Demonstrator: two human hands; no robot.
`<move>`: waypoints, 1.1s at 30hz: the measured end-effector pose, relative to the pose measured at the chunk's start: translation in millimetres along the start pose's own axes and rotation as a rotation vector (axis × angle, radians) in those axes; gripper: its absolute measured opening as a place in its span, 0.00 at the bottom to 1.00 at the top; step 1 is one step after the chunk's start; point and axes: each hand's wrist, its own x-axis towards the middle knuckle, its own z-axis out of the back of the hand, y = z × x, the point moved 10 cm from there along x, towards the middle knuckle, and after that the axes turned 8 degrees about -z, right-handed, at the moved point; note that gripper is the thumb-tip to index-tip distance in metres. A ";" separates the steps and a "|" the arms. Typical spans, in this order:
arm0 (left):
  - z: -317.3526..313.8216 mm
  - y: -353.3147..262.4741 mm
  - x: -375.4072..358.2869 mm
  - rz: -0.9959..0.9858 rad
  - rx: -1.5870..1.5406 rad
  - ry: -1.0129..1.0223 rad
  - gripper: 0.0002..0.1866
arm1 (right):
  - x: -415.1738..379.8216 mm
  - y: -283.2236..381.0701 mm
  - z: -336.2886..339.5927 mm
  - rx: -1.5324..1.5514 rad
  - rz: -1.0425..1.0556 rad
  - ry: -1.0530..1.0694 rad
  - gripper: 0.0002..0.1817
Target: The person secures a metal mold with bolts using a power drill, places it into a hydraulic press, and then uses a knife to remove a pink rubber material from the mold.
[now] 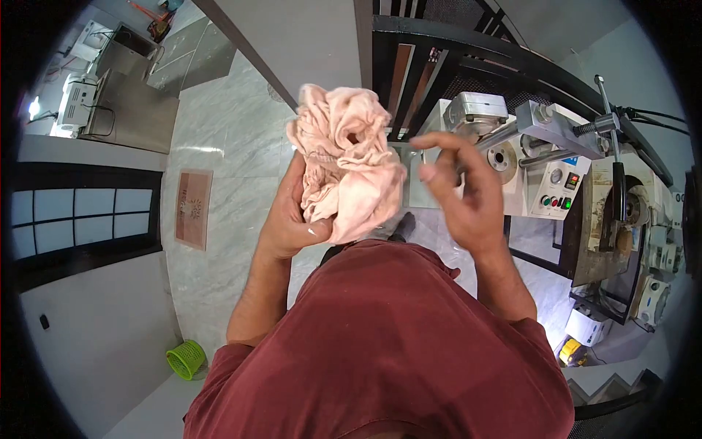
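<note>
A crumpled pale pink cloth (358, 194), bunched and wrinkled, is held up in front of my chest. My left hand (292, 219) grips it from the left and below, with the thumb across its lower edge; the other fingers are mostly hidden behind it. Part of the bundle folds around a small dark hole near its top. To the right, my right hand (468, 190) is raised apart from the cloth, its index finger and thumb spread and the other fingers curled. Nothing shows between its fingers.
At right stands a machine with a control panel (557, 186), metal clamp (563, 128) and lever (619, 190), beside a black railing (475, 44). A green basket (186, 358) and a doormat (193, 208) lie at left. A steel counter (135, 95) is farther back.
</note>
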 end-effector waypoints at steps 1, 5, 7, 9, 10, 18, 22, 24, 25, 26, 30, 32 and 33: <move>-4.3 -0.3 0.5 0.000 0.000 -0.001 0.60 | -5.8 18.5 -13.5 -0.126 0.109 0.077 0.11; -8.9 -19.1 2.9 -0.105 0.063 -0.076 0.64 | -21.3 16.5 -38.0 -0.287 0.393 0.146 0.16; -5.7 -24.7 3.9 -0.170 0.123 -0.102 0.65 | -23.6 15.3 -31.2 -0.259 0.355 0.124 0.13; 4.9 -21.6 2.7 -0.214 -0.066 -0.173 0.63 | -23.6 10.8 -21.8 -0.230 0.312 0.100 0.11; 12.6 -21.5 1.5 -0.252 -0.256 -0.241 0.62 | -25.5 9.3 -18.5 -0.228 0.329 0.109 0.11; 8.7 -36.4 4.3 -0.376 0.041 -0.334 0.45 | -23.3 -22.2 -5.1 -0.199 0.033 -0.056 0.21; -15.2 -36.0 5.1 -0.367 0.083 -0.272 0.45 | -8.1 7.7 -31.5 -0.122 0.011 0.020 0.22; -12.9 -36.6 9.1 -0.376 0.009 -0.257 0.43 | 2.0 -10.0 -35.6 0.003 -0.104 0.036 0.16; -9.7 -37.2 11.4 -0.346 -0.027 -0.294 0.42 | 5.9 -15.9 -37.7 0.064 -0.156 0.052 0.13; -5.2 -36.0 11.2 -0.313 -0.063 -0.336 0.41 | 6.6 -15.4 -35.7 0.062 -0.152 0.061 0.13; 4.2 -36.5 8.9 -0.302 -0.014 -0.396 0.37 | 2.9 -17.8 -28.2 0.271 -0.210 0.069 0.09; 6.1 -38.7 7.8 -0.308 -0.031 -0.425 0.36 | 0.5 -19.6 -25.6 0.168 -0.211 0.106 0.10; 7.4 -38.8 6.9 -0.309 -0.051 -0.452 0.35 | -0.7 -22.4 -23.8 0.168 -0.210 0.108 0.10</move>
